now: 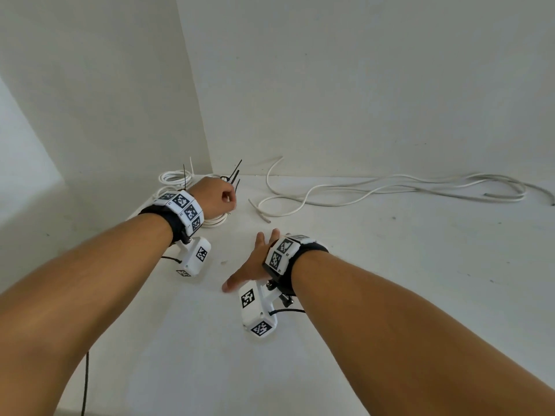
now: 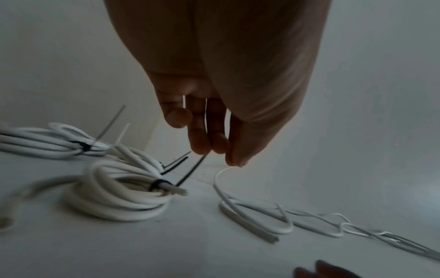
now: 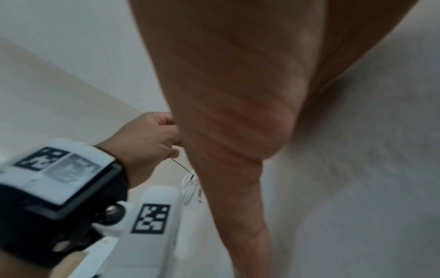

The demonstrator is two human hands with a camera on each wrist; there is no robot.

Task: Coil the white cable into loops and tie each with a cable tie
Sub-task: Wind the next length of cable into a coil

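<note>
Several tied white cable coils lie in the table's back left corner; the nearest coil (image 1: 214, 220) (image 2: 114, 199) carries a black cable tie (image 2: 190, 173) whose tail sticks up. My left hand (image 1: 220, 196) (image 2: 214, 150) hangs over this coil with fingers curled down, and its fingertips meet the tip of that tail (image 3: 182, 167). Another tied coil (image 1: 174, 178) (image 2: 47, 141) lies behind. A loose white cable (image 1: 360, 190) (image 2: 262, 216) snakes off to the right, its cut end (image 1: 265, 219) near the coils. My right hand (image 1: 249, 265) lies flat with spread fingers on the table, holding nothing.
White walls (image 1: 360, 85) close the table (image 1: 390, 265) at the back and left, forming a corner behind the coils. A thin black cord (image 1: 86, 382) hangs at the front left edge. Bare tabletop stretches in front of the loose cable.
</note>
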